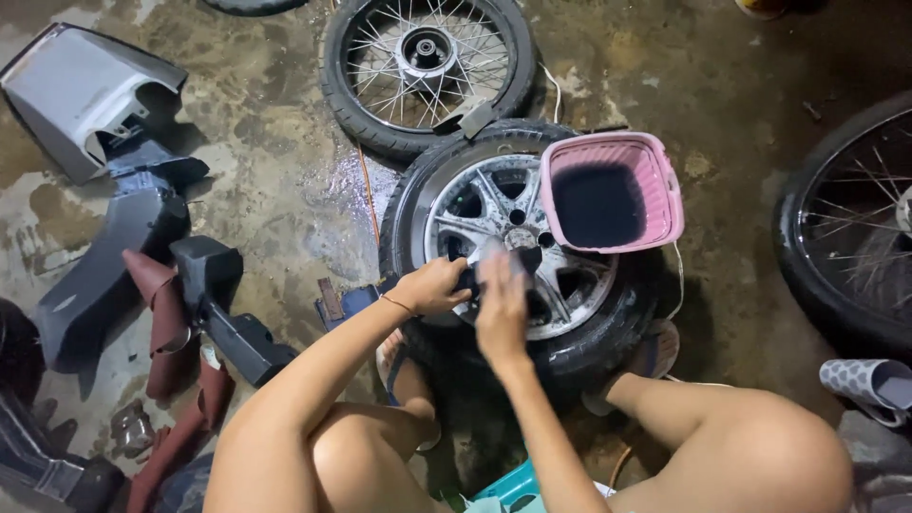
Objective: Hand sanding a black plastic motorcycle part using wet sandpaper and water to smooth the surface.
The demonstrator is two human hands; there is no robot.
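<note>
Our left hand (432, 285) is closed on the rim of the cast wheel (518, 252), with the fingers curled around a dark part near the hub. Our right hand (502, 302) lies just beside it, over the middle of the same wheel; it is blurred, and it seems to press something pale against the spokes, but we cannot tell if the fingers hold it or only rest on it.

The wheel lies flat on the wet concrete floor (275, 171), between our knees, and its black tyre is wet. A pink basket (613, 193) stands on the upper right part of the wheel, with its opening up and a dark inside.

Behind the cast wheel there is a spoked wheel (427, 66), also flat on the floor, and the two tyres touch. A third wheel (850, 228) with thin spokes is at the right edge, well apart.

On the left side we see several body panels: a grey panel (81, 95) at the top and dark panels (123, 247) with red parts below it. A teal thing (513, 484) is near our legs at the bottom.
</note>
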